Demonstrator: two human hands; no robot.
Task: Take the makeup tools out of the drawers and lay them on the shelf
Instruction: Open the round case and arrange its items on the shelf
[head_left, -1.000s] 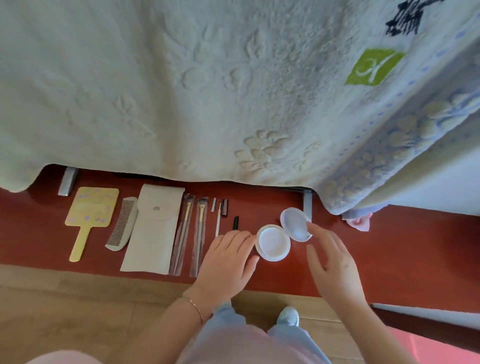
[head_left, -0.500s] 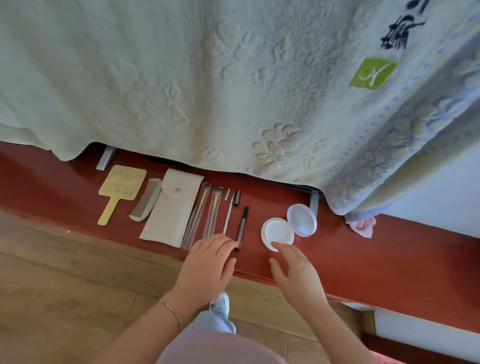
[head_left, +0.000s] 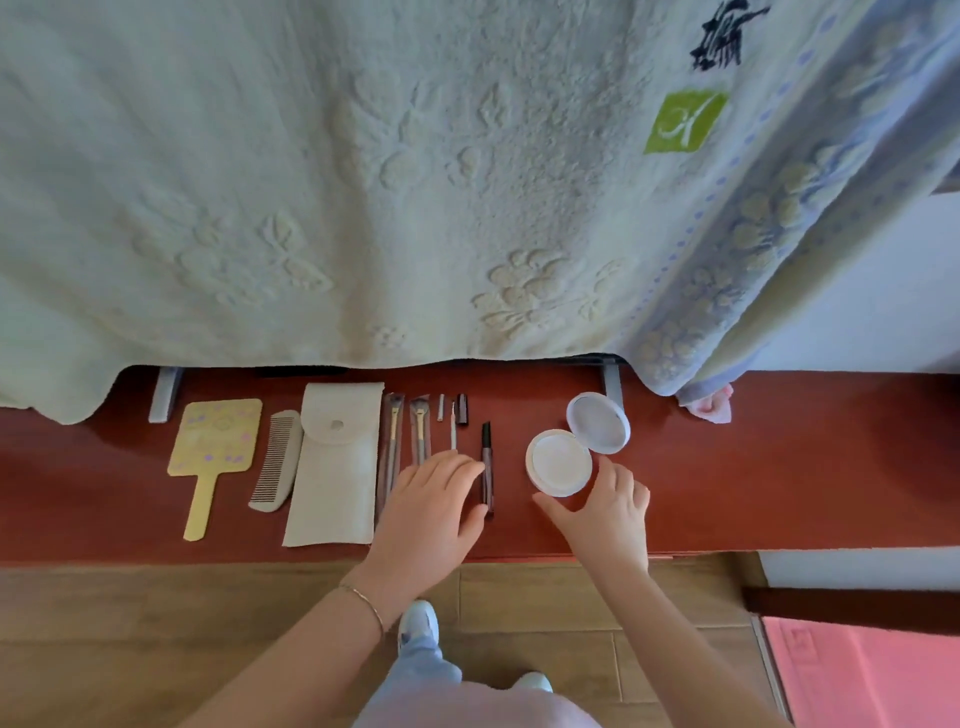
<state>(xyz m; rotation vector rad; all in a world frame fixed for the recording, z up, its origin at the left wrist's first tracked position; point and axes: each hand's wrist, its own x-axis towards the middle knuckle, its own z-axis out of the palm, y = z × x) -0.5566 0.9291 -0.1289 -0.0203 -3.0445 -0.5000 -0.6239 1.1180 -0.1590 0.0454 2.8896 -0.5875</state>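
Observation:
On the red shelf (head_left: 779, 467) lies a row of makeup tools: a yellow hand mirror (head_left: 213, 447), a grey comb (head_left: 278, 460), a white pouch (head_left: 335, 462), two wrapped brushes (head_left: 405, 431), a thin pencil (head_left: 452, 431) and a dark mascara tube (head_left: 487, 467). An open white compact (head_left: 561, 462) rests to their right, lid tipped back. My left hand (head_left: 431, 509) lies flat over the brush handles, its thumb by the mascara tube. My right hand (head_left: 602, 514) has thumb and fingers spread at the compact's near rim, holding nothing.
A pale embossed towel (head_left: 363, 182) hangs over the back of the shelf, with a blue flowered cloth (head_left: 753, 234) at its right. A pink rag (head_left: 711, 408) sits at the back right. Wooden floor (head_left: 156, 634) and my shoes lie below the shelf edge.
The view has shifted. My left hand has slid forward over the brush handles. My right hand has drawn back from the compact's lid to its near rim. The tools have stayed in place.

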